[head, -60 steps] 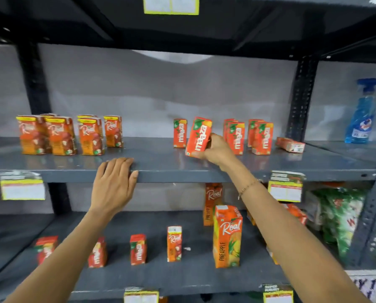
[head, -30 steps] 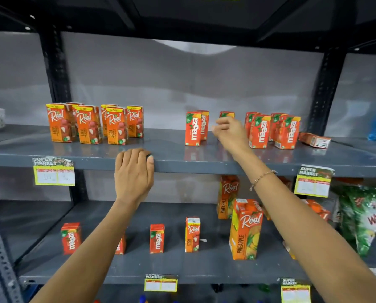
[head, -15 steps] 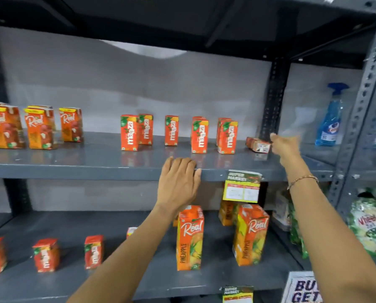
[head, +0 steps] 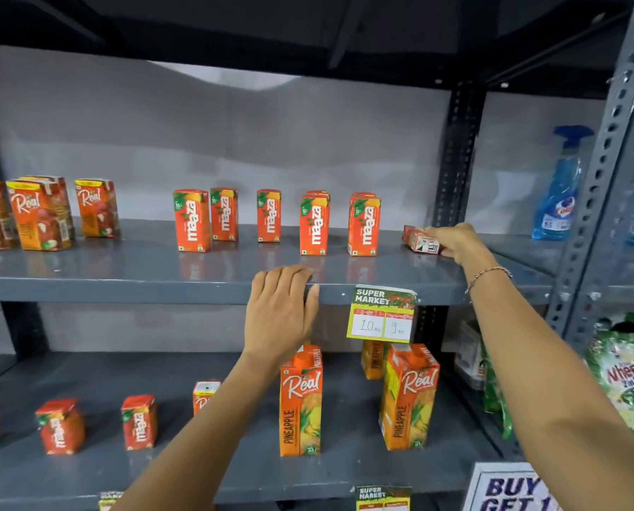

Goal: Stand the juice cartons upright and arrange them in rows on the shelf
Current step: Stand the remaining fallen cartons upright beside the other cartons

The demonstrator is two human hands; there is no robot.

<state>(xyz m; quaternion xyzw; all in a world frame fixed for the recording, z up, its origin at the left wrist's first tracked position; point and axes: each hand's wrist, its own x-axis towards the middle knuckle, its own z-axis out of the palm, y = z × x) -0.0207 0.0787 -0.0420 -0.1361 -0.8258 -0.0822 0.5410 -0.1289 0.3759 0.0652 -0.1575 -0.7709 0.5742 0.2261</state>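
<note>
Orange carton lies on its side at the right end of the grey shelf, apart from the standing row of cartons. Right hand wraps its far end, fingers curled on it. Left hand lies flat, fingers together, on the shelf's front edge. Best handling, I judge: tip it up by the short end, set its base flat, then slide it level with the row, labels facing forward.
</note>
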